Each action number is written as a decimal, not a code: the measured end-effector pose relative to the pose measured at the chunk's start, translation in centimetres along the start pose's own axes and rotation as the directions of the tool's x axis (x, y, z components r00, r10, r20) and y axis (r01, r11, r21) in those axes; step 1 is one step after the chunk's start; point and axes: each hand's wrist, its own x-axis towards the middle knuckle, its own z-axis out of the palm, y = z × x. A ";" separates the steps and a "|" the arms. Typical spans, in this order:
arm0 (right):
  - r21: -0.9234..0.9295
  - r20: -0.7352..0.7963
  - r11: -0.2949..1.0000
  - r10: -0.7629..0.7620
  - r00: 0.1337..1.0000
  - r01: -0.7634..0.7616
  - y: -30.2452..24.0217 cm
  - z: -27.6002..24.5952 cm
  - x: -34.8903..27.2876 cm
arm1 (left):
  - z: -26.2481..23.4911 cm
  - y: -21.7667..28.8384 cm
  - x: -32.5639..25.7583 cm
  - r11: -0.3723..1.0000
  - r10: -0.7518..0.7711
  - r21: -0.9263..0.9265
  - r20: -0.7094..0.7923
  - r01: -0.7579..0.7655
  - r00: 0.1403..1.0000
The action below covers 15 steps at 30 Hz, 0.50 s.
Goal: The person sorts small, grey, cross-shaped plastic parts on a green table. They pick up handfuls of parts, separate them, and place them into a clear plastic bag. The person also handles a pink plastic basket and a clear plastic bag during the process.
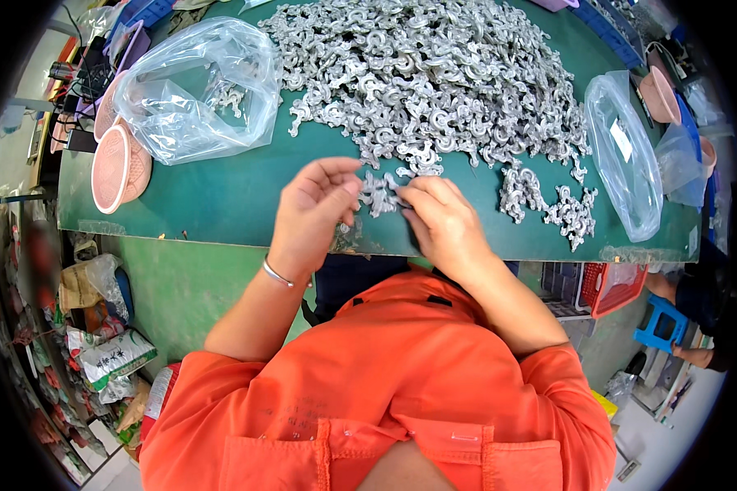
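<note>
A small cluster of curved silver-grey metal parts (379, 195) lies near the table's front edge, between my hands. At its left side is my left hand (309, 209), with a bracelet at the wrist. Its fingers are bent and stand apart from the thumb, and nothing shows between them. My right hand (449, 219) is closed at the cluster's right side, thumb and fingertips at a metal part; the fingers partly hide what they grip. Just beyond both hands rises a large heap of the same metal parts (434, 74).
On the green table (221, 192), an open clear plastic bag (180, 147) with some parts stands left, beside pink baskets (109, 176). Loose parts (571, 214) and another clear bag (630, 184) lie right. A blue stool (662, 322) and a person's limbs show at far right.
</note>
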 end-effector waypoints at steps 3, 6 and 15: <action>-0.008 0.012 1.000 -0.012 1.000 0.012 1.6 -1.7 -1.0 | 0.6 -0.3 -0.4 0.995 -0.068 0.080 0.072 0.063 0.995; 0.021 -0.144 0.999 0.051 0.988 -0.048 2.2 -2.6 -1.6 | 1.1 -1.0 -0.3 0.981 -0.027 0.195 0.084 0.010 0.996; -0.180 -0.071 0.966 0.177 0.982 -0.187 0.3 -1.9 -1.6 | 2.5 -2.4 -0.4 0.333 0.360 0.729 0.488 -0.598 0.795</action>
